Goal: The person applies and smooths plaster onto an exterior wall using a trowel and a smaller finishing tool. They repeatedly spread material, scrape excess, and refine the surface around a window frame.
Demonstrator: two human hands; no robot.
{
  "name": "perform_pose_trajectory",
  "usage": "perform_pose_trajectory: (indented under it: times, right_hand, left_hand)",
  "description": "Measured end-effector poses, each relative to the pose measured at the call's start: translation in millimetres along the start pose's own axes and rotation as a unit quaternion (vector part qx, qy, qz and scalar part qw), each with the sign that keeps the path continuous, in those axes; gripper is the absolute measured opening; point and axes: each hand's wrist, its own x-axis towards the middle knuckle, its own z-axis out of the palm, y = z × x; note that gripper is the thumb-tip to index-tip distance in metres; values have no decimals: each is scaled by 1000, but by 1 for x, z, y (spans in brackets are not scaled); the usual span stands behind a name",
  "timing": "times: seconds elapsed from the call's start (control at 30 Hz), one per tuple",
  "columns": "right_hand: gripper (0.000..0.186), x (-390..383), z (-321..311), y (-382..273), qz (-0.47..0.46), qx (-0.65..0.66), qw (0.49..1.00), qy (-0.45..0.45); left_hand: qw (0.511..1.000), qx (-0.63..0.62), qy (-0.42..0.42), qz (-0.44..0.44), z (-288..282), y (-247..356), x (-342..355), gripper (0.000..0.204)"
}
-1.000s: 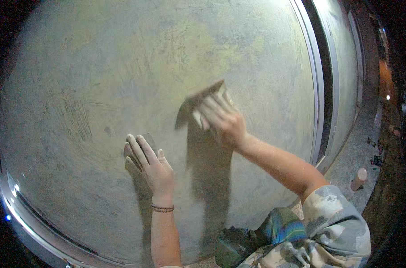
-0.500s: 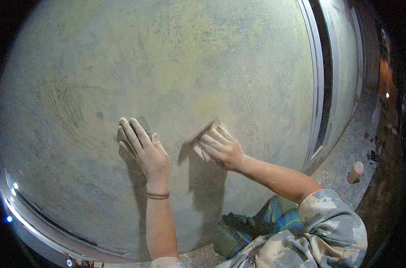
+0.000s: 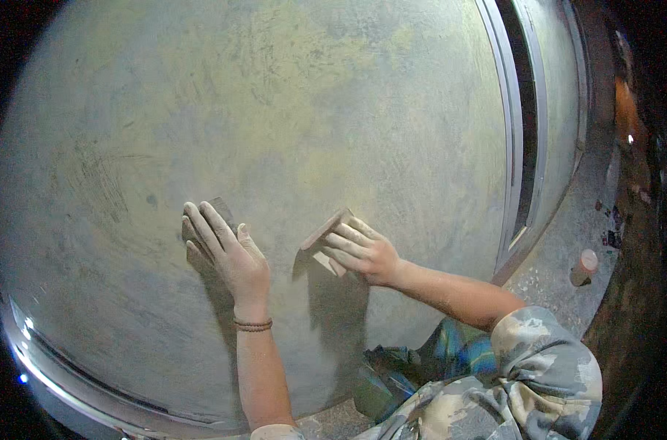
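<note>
"Left hand (image 3: 236,262) and right hand (image 3: 364,255) are both up at the grey-green wall (image 3: 275,132). How is each one held?"

"The left hand is flat and open, with its fingers straight. A dark pad (image 3: 222,209) sits under those fingers and sticks out on both sides of them."

"And the right hand?"

"Its fingers are bent and grip a brown pad (image 3: 326,230). That pad leans along the fingertips, on the left side of the right hand. It is hard to tell how much of it touches the wall."

"What is different from one second ago?"

"The right hand was much higher up the wall then, and it looked blurry. Now it is lower, nearly level with the left hand, and looks clear."

"Did the left hand move too?"

"No, it is at the same spot on the wall, just right of a small dark mark (image 3: 151,199)."

"So where are the pads now?"

"The dark pad is under the left fingers, the brown one in the right hand. They are well apart, with wall between them."
</note>
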Motion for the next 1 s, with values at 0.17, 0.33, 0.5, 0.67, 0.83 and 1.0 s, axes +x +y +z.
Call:
perform_pose_trajectory:
  times: [0.17,0.33,0.5,0.67,0.83,1.0]
  right_hand:
    - [31,58,-38,53,152,-107,967,176]
    - [32,31,3,14,64,-118,981,137]
    - [32,31,-19,24,36,-47,997,58]
    - [33,81,-47,87,125,-158,962,181]
    - [38,90,-50,102,105,-217,958,153]
    - [35,98,-52,90,85,-232,952,181]
  left_hand:
    - [1000,-9,-14,-11,1,1,2,68]
    - [1000,-19,-15,-8,1,-2,1,68]
    - [1000,-4,-15,1,0,-2,0,68]
    - [1000,3,-20,-6,1,-2,1,68]
    - [1000,-5,-15,-9,-1,-2,0,67]
    - [1000,3,-22,-9,-1,-3,0,67]
